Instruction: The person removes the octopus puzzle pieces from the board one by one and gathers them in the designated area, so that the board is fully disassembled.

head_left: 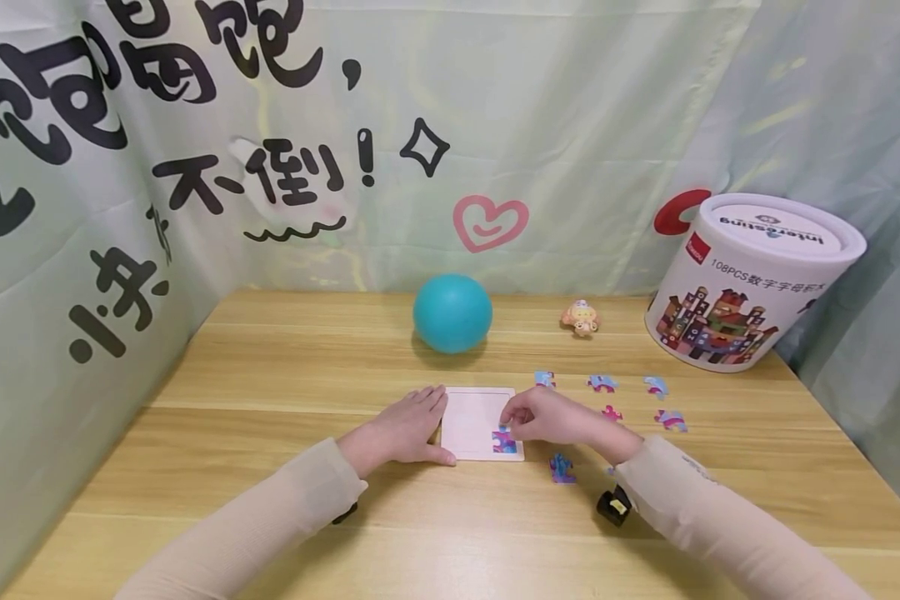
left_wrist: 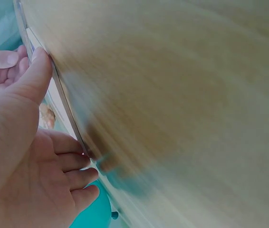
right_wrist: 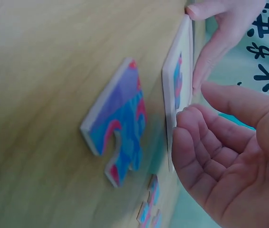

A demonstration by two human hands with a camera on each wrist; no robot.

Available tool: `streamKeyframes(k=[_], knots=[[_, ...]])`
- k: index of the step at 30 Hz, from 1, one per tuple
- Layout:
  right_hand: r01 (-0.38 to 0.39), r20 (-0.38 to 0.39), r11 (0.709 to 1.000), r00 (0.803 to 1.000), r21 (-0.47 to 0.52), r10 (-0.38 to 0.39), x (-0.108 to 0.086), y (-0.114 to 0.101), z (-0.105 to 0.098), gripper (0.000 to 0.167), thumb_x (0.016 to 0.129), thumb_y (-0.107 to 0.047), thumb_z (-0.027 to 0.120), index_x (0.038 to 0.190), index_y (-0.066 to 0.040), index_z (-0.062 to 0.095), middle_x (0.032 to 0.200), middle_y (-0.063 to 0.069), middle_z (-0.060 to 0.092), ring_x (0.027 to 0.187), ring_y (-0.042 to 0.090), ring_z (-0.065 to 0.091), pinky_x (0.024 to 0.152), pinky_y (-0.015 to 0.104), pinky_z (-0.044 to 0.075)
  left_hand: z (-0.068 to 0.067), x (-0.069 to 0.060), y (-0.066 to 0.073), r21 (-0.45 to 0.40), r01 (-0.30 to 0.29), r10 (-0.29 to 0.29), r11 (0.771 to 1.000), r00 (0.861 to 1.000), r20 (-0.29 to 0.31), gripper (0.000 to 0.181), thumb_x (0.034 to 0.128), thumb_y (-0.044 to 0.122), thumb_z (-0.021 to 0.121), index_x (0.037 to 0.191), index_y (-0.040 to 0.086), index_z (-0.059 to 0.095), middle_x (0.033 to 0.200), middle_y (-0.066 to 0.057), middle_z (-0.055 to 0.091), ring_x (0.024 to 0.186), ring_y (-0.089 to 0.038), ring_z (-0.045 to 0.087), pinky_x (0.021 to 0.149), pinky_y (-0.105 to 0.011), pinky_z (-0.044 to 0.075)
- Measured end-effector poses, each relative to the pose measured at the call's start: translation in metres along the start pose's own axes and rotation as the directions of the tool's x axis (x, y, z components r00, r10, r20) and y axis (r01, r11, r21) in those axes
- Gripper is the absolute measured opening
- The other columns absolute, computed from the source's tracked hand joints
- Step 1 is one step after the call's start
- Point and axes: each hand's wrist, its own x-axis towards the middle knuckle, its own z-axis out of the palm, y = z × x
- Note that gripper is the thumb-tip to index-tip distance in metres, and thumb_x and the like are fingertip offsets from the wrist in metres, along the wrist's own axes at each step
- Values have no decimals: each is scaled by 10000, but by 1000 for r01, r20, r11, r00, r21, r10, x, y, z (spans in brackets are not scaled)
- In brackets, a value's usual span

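A white puzzle board (head_left: 468,421) lies on the wooden table, a pink and blue puzzle piece (head_left: 504,442) in its near right corner. My left hand (head_left: 414,423) rests along the board's left edge, thumb at the near corner, fingers fairly straight. Over the board's right side, my right hand (head_left: 542,415) has loosely bent fingers right by the placed piece. In the right wrist view the thumb stands apart from the fingers (right_wrist: 184,142), and no piece shows between them. A loose blue and purple puzzle piece (right_wrist: 125,114) lies nearby on the table.
Several loose puzzle pieces, including a pink and blue one (head_left: 671,420), lie right of the board. Behind it sits a teal ball (head_left: 452,313). A small figurine (head_left: 581,318) and a big white tub (head_left: 746,283) stand at the back right. Printed curtain (head_left: 585,150) encloses the table.
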Motion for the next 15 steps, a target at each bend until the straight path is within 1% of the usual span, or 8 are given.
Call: streamKeyframes(k=[3, 8, 12, 15], knots=[[-12, 4, 1000, 1000, -18, 12, 2, 1, 2, 97, 813, 3, 633, 903, -13, 666, 664, -38, 509, 593, 82, 428, 521, 204, 376, 0, 0, 0, 0, 0, 0, 1000, 1000, -1, 953, 810, 601, 554, 1414, -70, 250, 1481, -195, 201, 1353, -301, 190, 1087, -379, 181], [-37, 1, 999, 999, -35, 37, 5, 2, 4, 69, 819, -14, 644, 883, -28, 665, 681, -39, 520, 614, 89, 444, 535, 213, 398, 0, 0, 0, 1, -2, 2, 1000, 1000, 1, 954, 812, 601, 553, 1414, -71, 246, 1482, -194, 194, 1354, -303, 185, 1089, -378, 176], [-51, -20, 998, 998, -25, 51, 5, 1, 4, 30, 827, -24, 649, 856, -32, 651, 695, -35, 541, 626, 100, 462, 542, 225, 416, -1, -1, 0, 1, -11, 11, 1000, 1000, -2, 951, 814, 598, 553, 1410, -78, 251, 1480, -199, 196, 1352, -309, 188, 1088, -383, 175], [-47, -39, 999, 998, -6, 46, 5, 0, 3, 13, 830, -22, 645, 838, -29, 638, 704, -27, 549, 640, 108, 471, 548, 231, 422, -1, -2, 0, 7, -20, 20, 1000, 1000, -6, 944, 817, 592, 556, 1405, -84, 258, 1476, -207, 203, 1349, -315, 196, 1087, -387, 181]])
